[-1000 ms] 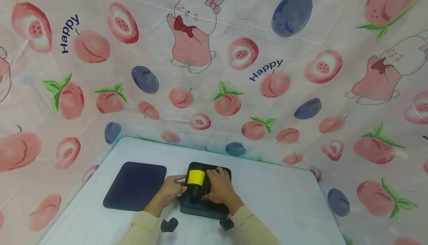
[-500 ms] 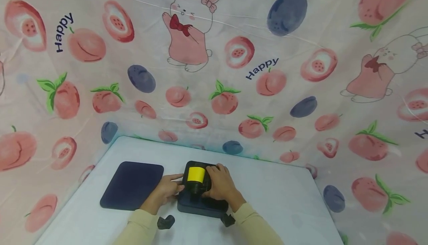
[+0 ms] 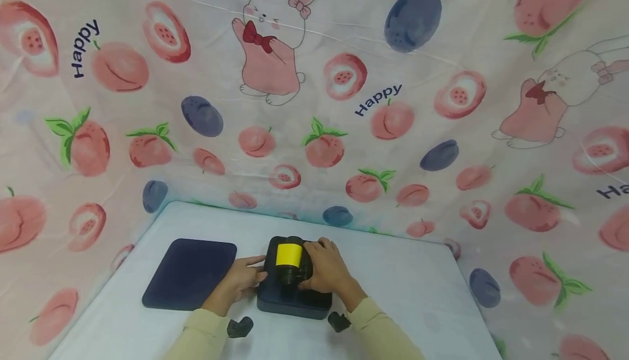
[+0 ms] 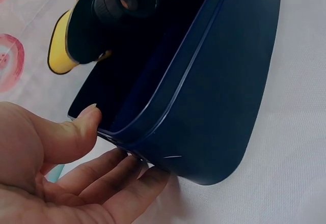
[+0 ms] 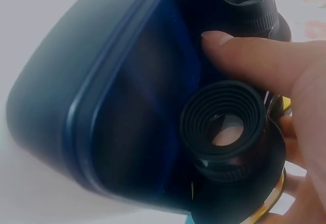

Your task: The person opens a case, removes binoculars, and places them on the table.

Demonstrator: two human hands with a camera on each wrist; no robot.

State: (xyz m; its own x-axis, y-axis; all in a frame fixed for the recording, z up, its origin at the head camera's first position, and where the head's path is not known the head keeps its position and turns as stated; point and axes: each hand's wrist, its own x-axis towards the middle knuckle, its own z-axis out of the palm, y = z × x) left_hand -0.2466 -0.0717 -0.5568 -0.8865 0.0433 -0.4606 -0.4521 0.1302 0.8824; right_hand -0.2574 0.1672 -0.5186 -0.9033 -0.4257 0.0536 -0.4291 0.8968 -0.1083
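Observation:
A pair of black binoculars with yellow panels is over a deep dark-blue box with rounded corners. My right hand grips the binoculars from the right side. In the right wrist view its thumb reaches between the two eyepieces, and the other fingers curl round the far side. My left hand holds the box's left edge. The left wrist view has the thumb on the rim and the other fingers against the outer wall. Part of the box's dark interior shows beside the binoculars.
A flat dark-blue square with rounded corners lies on the white table, left of the box. Small black devices sit near the wrists. Printed fruit-and-rabbit cloth hangs behind and along the sides.
The binoculars have shifted up and away, toward the box's far rim, with my right hand on them. My left hand keeps its hold on the box. The head view has turned slightly right.

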